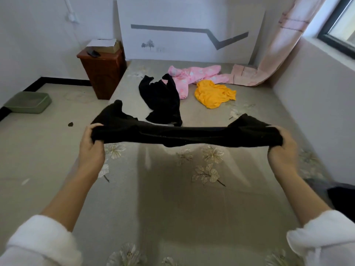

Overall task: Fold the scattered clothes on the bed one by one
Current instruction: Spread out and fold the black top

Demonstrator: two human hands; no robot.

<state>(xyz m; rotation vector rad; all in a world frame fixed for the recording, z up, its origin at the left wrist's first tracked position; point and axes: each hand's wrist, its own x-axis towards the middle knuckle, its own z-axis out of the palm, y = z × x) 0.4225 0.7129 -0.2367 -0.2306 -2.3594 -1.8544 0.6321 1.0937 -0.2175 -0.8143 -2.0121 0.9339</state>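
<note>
Grey flowered bed (172,208) fills the frame's centre. Across the middle a black garment (182,135) is held taut above it, its ends gripped by the left hand (92,146) and right hand (282,148) (fingers of both curled tight into the cloth). Folding this piece seems just begun; next it likely needs laying flat. Another black piece (161,100), a pink garment (188,75) and a yellow top (213,94) wait at upper centre.

The floral-sheeted bed (172,208) carries a crumpled black garment (163,100), a pink garment (190,75) touching it, a yellow top (213,95) beside that, and a curtain end (244,74) farther back.
</note>
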